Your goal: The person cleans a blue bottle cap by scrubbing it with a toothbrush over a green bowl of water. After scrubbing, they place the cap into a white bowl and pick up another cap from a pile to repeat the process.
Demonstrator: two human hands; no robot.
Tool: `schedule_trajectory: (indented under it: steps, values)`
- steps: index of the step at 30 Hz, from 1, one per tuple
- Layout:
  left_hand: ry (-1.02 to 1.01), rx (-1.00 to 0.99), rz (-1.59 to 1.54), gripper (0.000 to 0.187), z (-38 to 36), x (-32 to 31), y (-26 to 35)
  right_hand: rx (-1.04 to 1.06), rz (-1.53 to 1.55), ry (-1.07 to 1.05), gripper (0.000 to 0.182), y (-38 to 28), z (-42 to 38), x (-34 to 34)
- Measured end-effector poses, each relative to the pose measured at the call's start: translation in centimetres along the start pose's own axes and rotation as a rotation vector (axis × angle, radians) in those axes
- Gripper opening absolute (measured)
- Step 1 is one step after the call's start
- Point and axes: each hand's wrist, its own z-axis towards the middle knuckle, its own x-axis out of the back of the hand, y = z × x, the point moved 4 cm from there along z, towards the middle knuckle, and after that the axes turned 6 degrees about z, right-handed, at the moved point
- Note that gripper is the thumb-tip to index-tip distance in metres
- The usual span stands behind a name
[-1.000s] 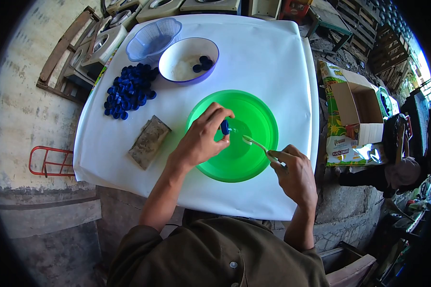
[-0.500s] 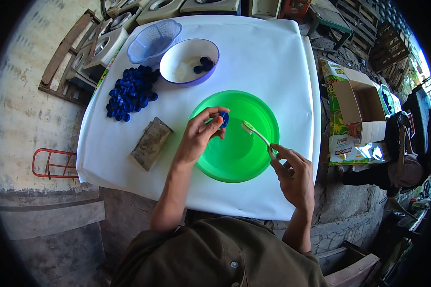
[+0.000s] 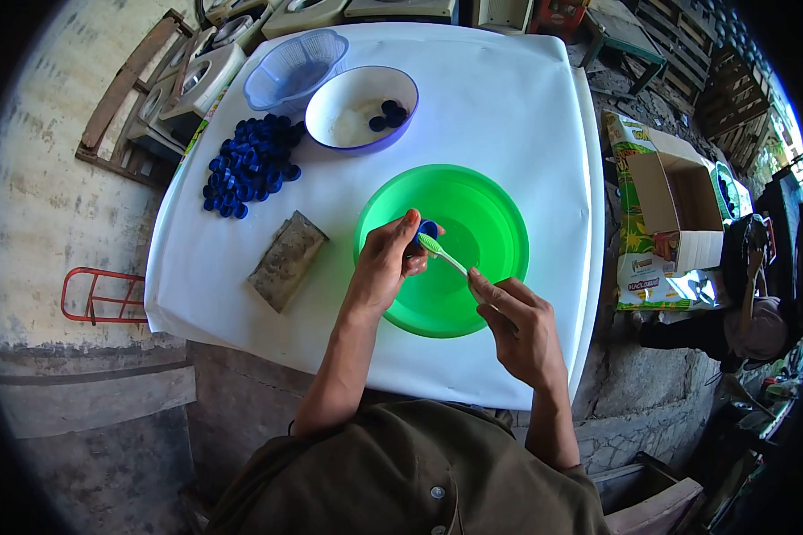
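Over the green basin (image 3: 500,285), my left hand (image 3: 385,267) is closed on a blue bottle cap (image 3: 429,229), its open side turned toward the right. My right hand (image 3: 519,325) grips a green and white toothbrush (image 3: 451,261) by the handle. The brush's bristle head lies at the cap's opening. Left of the basin, a heap of similar blue caps (image 3: 245,165) is piled on the white-covered table (image 3: 500,98). Several more caps (image 3: 388,115) sit inside the white bowl with a purple outside (image 3: 330,111).
A translucent blue basket (image 3: 294,67) stands behind the heap. A worn grey block (image 3: 287,261) lies left of the basin. Off the table's right side are an open cardboard box (image 3: 687,201) and another person (image 3: 758,325). A red metal frame (image 3: 103,297) leans at the left wall.
My right hand has moved left, bringing the toothbrush head from beside the cap to its opening. My left hand has turned the cap toward the brush. The view has shifted slightly.
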Motion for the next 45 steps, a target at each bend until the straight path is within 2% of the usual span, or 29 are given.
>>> schedule_trajectory:
  steps: [7,12,15,19,22,25,28,31,35,36,39,43,45]
  values:
    - [-0.035,0.006,-0.01,0.048,0.2,0.6,-0.6,0.035,-0.146,0.077,0.047,0.5,0.2,-0.4]
    - [0.025,-0.091,0.098,0.05,0.0,0.3,0.5,-0.142,0.121,-0.055,0.05,0.7,0.0,-1.0]
    - [-0.049,-0.088,0.091,0.049,0.1,0.7,0.0,-0.04,0.083,0.014,0.05,1.0,0.4,-0.5]
    - [-0.103,-0.023,0.067,0.048,0.3,1.2,-0.5,0.035,-0.145,0.095,0.048,0.8,0.3,-0.4]
    - [-0.033,-0.121,0.167,0.048,0.1,1.0,0.5,-0.094,0.036,-0.001,0.047,0.5,-0.1,-1.2]
    - [-0.034,-0.127,0.142,0.047,-0.3,0.7,0.5,-0.164,0.093,-0.048,0.048,0.5,0.0,-0.9]
    - [-0.083,-0.091,0.122,0.046,-0.3,1.0,0.3,-0.021,-0.097,0.069,0.05,0.8,0.3,-0.3]
    - [-0.078,-0.068,0.142,0.045,-0.1,1.0,0.3,-0.028,-0.136,0.088,0.05,0.0,-0.1,-0.8]
    - [-0.061,-0.107,0.158,0.046,-0.2,1.1,0.2,-0.153,0.041,-0.017,0.051,0.3,-0.6,-1.3]
    - [-0.066,-0.104,0.138,0.047,-0.2,1.0,0.2,-0.055,0.092,0.04,0.051,0.3,-0.4,-1.2]
    - [-0.07,-0.1,0.099,0.048,-0.4,0.8,0.0,-0.042,-0.021,0.081,0.05,0.8,-0.3,-0.7]
    - [-0.071,-0.094,0.116,0.049,-0.5,0.8,0.2,-0.1,0.032,-0.011,0.051,0.6,-0.9,-1.4]
    - [-0.066,-0.099,0.099,0.05,-0.6,0.6,0.3,-0.077,0.013,0.038,0.052,0.7,-0.6,-0.8]
